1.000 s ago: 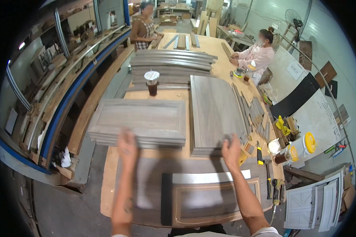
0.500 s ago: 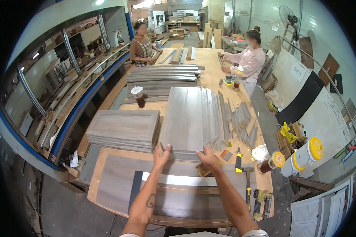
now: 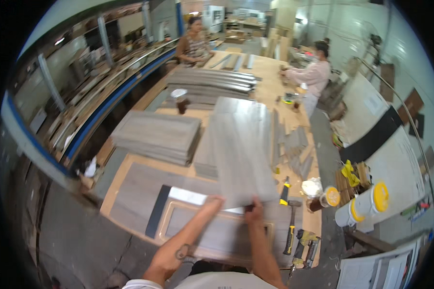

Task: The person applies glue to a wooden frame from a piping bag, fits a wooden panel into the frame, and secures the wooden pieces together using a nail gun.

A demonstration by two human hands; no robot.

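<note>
A grey wood-grain panel, blurred by motion, slants over a stack of similar boards. My left hand grips its near edge at the left corner. My right hand is closed on the same edge, farther right. Some of the fingers are hidden or smeared. Below my hands lies a framed grey door panel with a pale inner border. A white strip and a dark strip lie along that panel.
Framed panels are stacked at left, with a drink cup behind. A utility knife, hammer and power tool lie at right, near another cup. Offcuts litter the right side. Two people stand at the far end.
The top panel has slid toward me and rotated off the stack, held in both hands. My hands have moved nearer my body, uncovering the stack's left part. The whole view has shifted.
</note>
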